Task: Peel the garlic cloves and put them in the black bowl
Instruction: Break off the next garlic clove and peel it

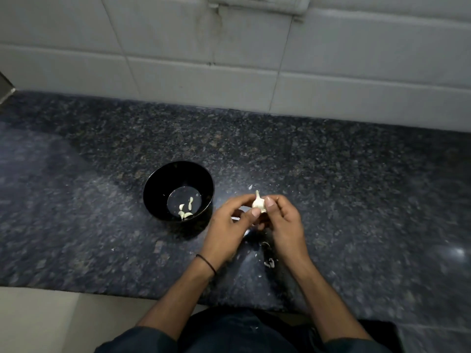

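Black bowl (153, 197) (speckled grey counter (331, 174)).

Thin black band (207, 264) on the left wrist; dark sleeves (135, 340), perhaps navy; bare forearms.

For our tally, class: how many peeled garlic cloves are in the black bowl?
4 peeled cloves on the black bowl floor: one farther back, three clustered nearer the person; others may be hidden.

**Dim light, soft edges**

You are looking at a dim, wide-angle view. A pale sheen lies across the countertop (76, 200) at left and centre, and a small glare spot (457, 252) shines at right. The black bowl (155, 196) throws a shadow toward you, and the edges bend and blur
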